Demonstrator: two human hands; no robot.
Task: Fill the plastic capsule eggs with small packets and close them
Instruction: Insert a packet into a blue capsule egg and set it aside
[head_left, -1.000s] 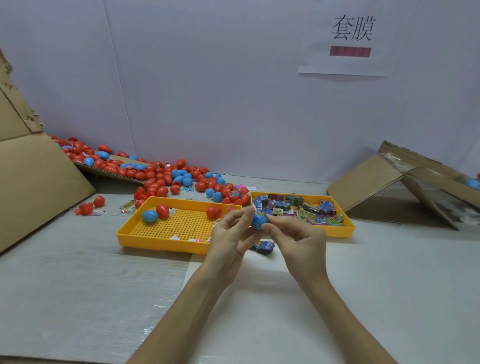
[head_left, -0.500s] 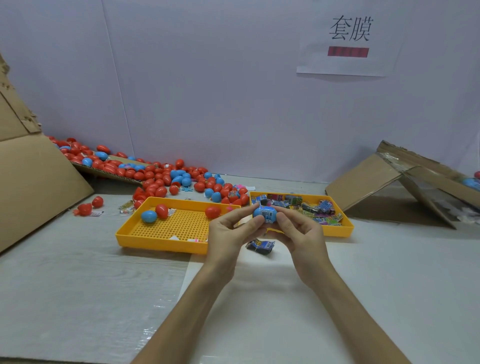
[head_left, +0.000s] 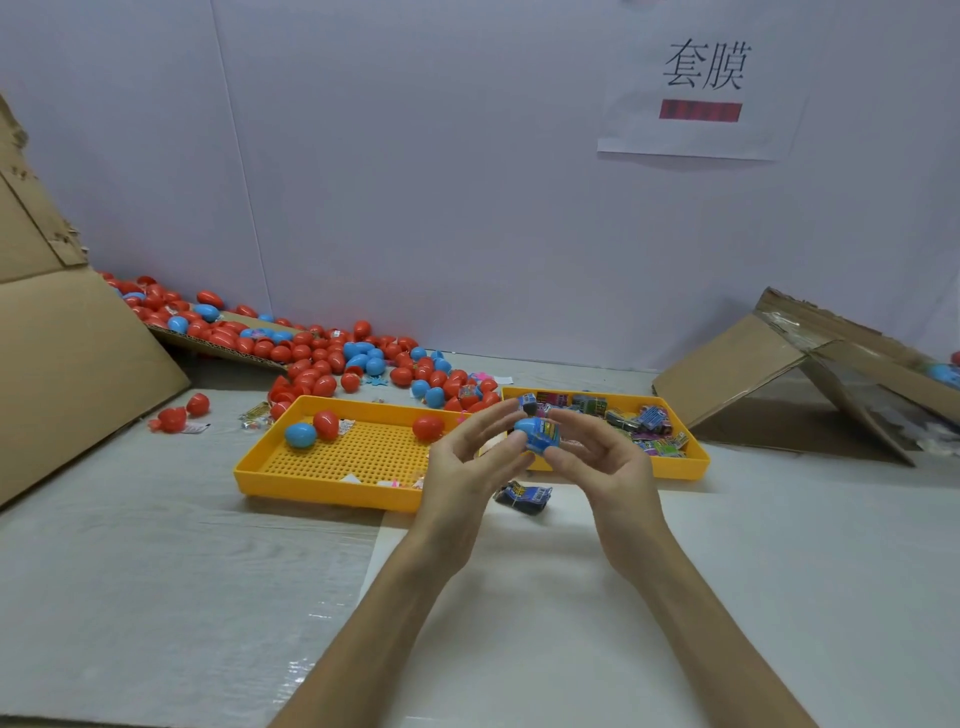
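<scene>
Yellow egg tray (head_left: 332, 491) and packet tray (head_left: 675, 467) are lying side by side, and I am holding the blue capsule egg (head_left: 527, 430) just above where they meet. My left hand (head_left: 462, 478) is pinching its left end, my right hand (head_left: 608, 467) its right, so its long axis is running across between them, a packet (head_left: 550, 430) showing at the right half.

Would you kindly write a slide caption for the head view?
Left hand and right hand hold a blue capsule egg before the yellow packet tray.
</scene>
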